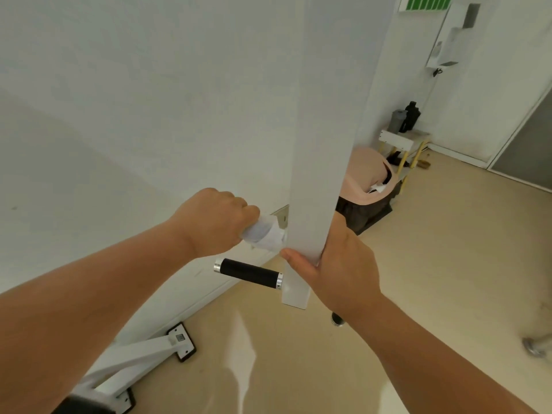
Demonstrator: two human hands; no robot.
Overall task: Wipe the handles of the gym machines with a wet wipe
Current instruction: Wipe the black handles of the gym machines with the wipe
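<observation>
One wet wipe [264, 233] | clamped inside left fingers [246, 210] | right fingers [298, 259] clasp post [322, 144]

- The wet wipe [264, 233] — plain white, with soft grey shadow in its creases.
- The handle [249, 272] — matte black grip with a bright silver ring at each end.
- The upright post [316, 144] is flat white, unpatterned.
- The wall [119, 100] is white, with a few faint grey scuffs.
- The floor [418, 264] is pale beige with glossy whitish reflections.
- The machine foot [180, 342] is a white bar on a black pad.
- The cloth [366, 171] is salmon pink, over something dark.
- The small worktop [398, 140] has a white top and yellow legs.
- One grey bottle [398, 121], one black bottle [412, 114].
- The sign [427, 2] has green vertical stripes on white.
- The door panel [528, 150] is grey in a white frame.
</observation>
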